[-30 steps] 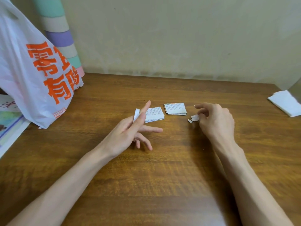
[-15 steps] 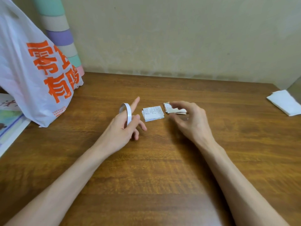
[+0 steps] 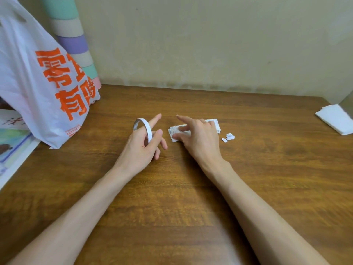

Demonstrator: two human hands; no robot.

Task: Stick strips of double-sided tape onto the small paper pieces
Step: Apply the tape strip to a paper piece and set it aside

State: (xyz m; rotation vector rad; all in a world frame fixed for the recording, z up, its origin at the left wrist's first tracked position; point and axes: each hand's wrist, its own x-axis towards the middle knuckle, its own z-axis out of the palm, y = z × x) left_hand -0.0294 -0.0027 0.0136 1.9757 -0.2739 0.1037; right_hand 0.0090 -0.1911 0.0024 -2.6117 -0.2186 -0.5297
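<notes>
Table (image 3: 267,165): bag (image 3: 38,83) stands far left, tube (image 3: 72,35) behind it at the wall, tissue (image 3: 336,118) at the far right edge. Centre: tape roll (image 3: 147,129) in the left hand (image 3: 141,148), paper pieces (image 3: 174,131) just right of it under the right hand (image 3: 198,138). Scraps (image 3: 229,137) lie right of the pieces.

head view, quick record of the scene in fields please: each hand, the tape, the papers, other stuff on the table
left hand: holds the tape roll, index finger straight
right hand: fingers flat on the near paper piece
second paper stack: partly hidden behind the right hand
scraps: right of the papers, untouched
plastic bag: far left, white with orange print
table: brown wood
tape on papers: cannot tell
</notes>
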